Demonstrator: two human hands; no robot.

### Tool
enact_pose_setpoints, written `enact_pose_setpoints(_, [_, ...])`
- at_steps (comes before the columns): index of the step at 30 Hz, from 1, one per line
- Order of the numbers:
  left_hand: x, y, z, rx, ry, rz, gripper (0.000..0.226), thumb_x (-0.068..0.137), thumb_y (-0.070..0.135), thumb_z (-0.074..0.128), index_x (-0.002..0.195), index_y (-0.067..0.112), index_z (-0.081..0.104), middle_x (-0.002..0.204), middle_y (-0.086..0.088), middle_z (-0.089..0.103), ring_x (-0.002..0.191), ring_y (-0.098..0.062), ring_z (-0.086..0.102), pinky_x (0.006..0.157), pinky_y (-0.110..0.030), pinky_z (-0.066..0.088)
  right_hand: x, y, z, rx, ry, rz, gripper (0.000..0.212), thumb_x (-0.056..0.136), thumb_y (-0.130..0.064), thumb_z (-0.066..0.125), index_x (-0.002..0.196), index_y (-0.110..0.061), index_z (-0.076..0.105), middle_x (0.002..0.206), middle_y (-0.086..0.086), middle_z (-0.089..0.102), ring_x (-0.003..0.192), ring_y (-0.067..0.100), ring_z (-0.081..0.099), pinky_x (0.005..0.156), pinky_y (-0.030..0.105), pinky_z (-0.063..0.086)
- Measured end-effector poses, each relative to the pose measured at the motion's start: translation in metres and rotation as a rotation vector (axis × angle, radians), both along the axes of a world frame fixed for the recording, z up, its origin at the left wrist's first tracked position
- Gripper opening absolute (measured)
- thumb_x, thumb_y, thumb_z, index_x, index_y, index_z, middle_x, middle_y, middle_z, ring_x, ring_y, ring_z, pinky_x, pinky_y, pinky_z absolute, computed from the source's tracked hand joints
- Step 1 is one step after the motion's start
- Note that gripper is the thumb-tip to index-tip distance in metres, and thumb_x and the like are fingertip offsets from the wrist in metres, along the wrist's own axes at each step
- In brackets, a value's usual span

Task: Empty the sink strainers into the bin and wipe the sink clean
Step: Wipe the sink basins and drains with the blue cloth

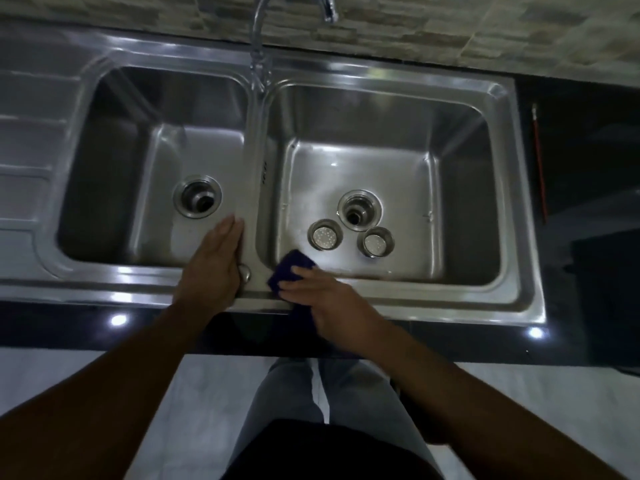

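A steel double sink (252, 168) fills the counter. Two round metal strainers, one at the left (325, 234) and one at the right (375, 242), sit loose on the floor of the right basin, on either side of its uncovered drain (359, 209). The left basin's drain (198, 199) is uncovered too. My left hand (211, 261) lies flat, fingers together, on the divider and front rim between the basins, holding nothing. My right hand (323, 299) presses a dark blue cloth (289, 270) against the front inner corner and rim of the right basin.
A curved tap (259, 46) rises behind the divider. A ribbed draining board (24, 150) extends left of the sink. A thin red rod (538, 161) lies on the black counter at the right. A dark bin-like shape (606, 278) stands at the right edge.
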State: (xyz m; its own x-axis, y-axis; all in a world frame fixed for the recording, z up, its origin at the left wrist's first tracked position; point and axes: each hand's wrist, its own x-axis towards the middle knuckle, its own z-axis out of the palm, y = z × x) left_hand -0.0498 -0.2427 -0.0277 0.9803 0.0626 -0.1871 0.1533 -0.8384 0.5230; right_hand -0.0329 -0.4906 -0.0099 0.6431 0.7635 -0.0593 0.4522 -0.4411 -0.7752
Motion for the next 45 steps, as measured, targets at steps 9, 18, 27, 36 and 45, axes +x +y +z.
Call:
enact_pose_setpoints(9, [0.0, 0.003, -0.003, -0.039, 0.003, 0.012, 0.069, 0.092, -0.005, 0.05, 0.156, 0.005, 0.025, 0.166, -0.012, 0.018, 0.154, -0.027, 0.016, 0.126, -0.037, 0.013, 0.014, -0.048, -0.003, -0.062, -0.103, -0.102, 0.043, 0.076, 0.013, 0.05, 0.103, -0.006, 0.078, 0.114, 0.006, 0.073, 0.125, 0.031, 0.059, 0.114, 0.034, 0.04])
enact_pose_setpoints(18, [0.0, 0.002, 0.002, -0.094, 0.051, 0.014, 0.069, 0.096, -0.005, 0.048, 0.158, 0.007, 0.02, 0.167, -0.008, 0.012, 0.156, -0.022, 0.009, 0.127, -0.039, 0.012, 0.017, 0.01, -0.013, -0.02, 0.001, -0.036, 0.058, 0.074, 0.017, 0.048, 0.121, -0.008, 0.071, 0.132, 0.005, 0.065, 0.135, 0.022, 0.05, 0.116, 0.034, 0.037])
enact_pose_setpoints(27, [0.057, -0.003, 0.003, 0.085, -0.08, 0.077, 0.052, 0.102, 0.01, 0.041, 0.153, 0.003, 0.034, 0.159, -0.017, 0.035, 0.15, -0.03, 0.029, 0.123, -0.047, 0.024, 0.072, -0.044, -0.008, -0.039, 0.034, -0.358, 0.051, 0.081, 0.016, 0.051, 0.115, -0.013, 0.074, 0.128, -0.002, 0.067, 0.117, 0.008, 0.063, 0.102, 0.028, 0.051])
enact_pose_setpoints(36, [0.178, 0.002, -0.031, 0.147, -0.09, 0.072, 0.062, 0.105, 0.032, 0.021, 0.16, 0.007, 0.007, 0.168, -0.013, 0.005, 0.156, -0.026, 0.004, 0.127, -0.046, 0.011, 0.205, 0.041, -0.044, 0.024, -0.164, -0.404, 0.049, 0.08, 0.014, 0.051, 0.121, -0.006, 0.07, 0.135, 0.009, 0.063, 0.127, 0.022, 0.059, 0.111, 0.035, 0.044])
enact_pose_setpoints(45, [0.194, -0.006, -0.049, 0.251, -0.087, 0.113, 0.064, 0.102, 0.033, 0.015, 0.16, 0.011, -0.001, 0.169, -0.009, -0.003, 0.156, -0.026, 0.001, 0.126, -0.049, 0.016, 0.227, 0.086, -0.167, -0.457, -0.161, 0.166, 0.061, 0.104, -0.029, 0.044, 0.156, -0.009, 0.021, 0.166, 0.007, 0.006, 0.154, 0.028, 0.003, 0.124, 0.043, 0.014])
